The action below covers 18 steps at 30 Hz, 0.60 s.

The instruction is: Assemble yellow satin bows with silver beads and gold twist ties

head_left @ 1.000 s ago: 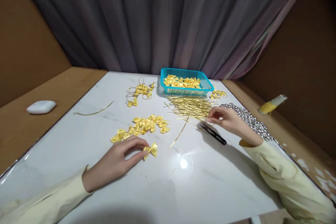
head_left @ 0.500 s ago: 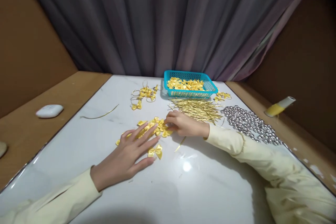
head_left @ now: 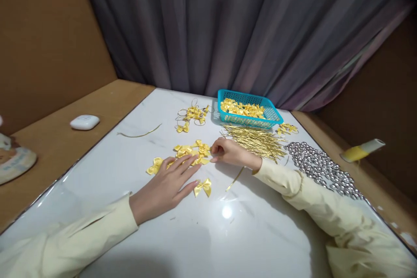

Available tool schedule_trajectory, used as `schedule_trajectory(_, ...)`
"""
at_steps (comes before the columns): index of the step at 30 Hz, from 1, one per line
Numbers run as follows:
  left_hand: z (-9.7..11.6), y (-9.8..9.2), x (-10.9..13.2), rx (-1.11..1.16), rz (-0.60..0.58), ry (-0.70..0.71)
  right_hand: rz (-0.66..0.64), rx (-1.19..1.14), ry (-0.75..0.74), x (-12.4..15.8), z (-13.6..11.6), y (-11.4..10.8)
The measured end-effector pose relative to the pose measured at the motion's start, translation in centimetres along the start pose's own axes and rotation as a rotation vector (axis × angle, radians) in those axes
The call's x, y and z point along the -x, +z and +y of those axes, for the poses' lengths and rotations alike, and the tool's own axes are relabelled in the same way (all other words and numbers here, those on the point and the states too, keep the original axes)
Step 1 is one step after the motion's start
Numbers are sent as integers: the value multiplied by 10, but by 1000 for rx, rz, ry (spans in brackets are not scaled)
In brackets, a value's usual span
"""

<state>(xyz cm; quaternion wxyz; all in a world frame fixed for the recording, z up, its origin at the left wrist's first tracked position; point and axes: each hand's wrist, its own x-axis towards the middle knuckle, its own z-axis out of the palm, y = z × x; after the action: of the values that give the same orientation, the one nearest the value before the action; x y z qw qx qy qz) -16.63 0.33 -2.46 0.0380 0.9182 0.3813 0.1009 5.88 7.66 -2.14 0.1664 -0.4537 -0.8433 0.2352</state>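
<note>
My left hand (head_left: 166, 186) lies flat on the white table (head_left: 208, 243) with fingers spread, fingertips over the near edge of a pile of yellow ribbon bows (head_left: 189, 151). A single yellow bow (head_left: 202, 186) lies just right of its fingers, untouched. My right hand (head_left: 228, 152) reaches across from the right, fingers curled in a pinch at the right edge of the bow pile; what it pinches is too small to make out. Behind it lies a heap of gold wire ties (head_left: 257, 139).
A blue basket (head_left: 249, 110) of yellow bows stands at the back. Bows with gold loops (head_left: 192, 115) lie left of it. Silver beads (head_left: 321, 167) spread along the right. A loose gold wire (head_left: 140, 134), a white case (head_left: 84, 121) and a yellow tube (head_left: 360, 151) lie around.
My right hand left the wire ties and scissors and came left to the bow pile. My left hand let go of the single bow and flattened out. The view shifted left.
</note>
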Motion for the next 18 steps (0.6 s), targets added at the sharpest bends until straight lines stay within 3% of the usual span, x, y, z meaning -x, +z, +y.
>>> schedule_trajectory(9, 0, 0, -1, -130, 211, -158, -89, -18, -6, 14, 8, -14)
schedule_trajectory(14, 3, -3, -4, -87, 129, 37, 12, 40, -119, 23, -2, -10)
schedule_trajectory(18, 3, -1, -4, -7, 18, 116, 49, 255, -297, 33, -15, 5)
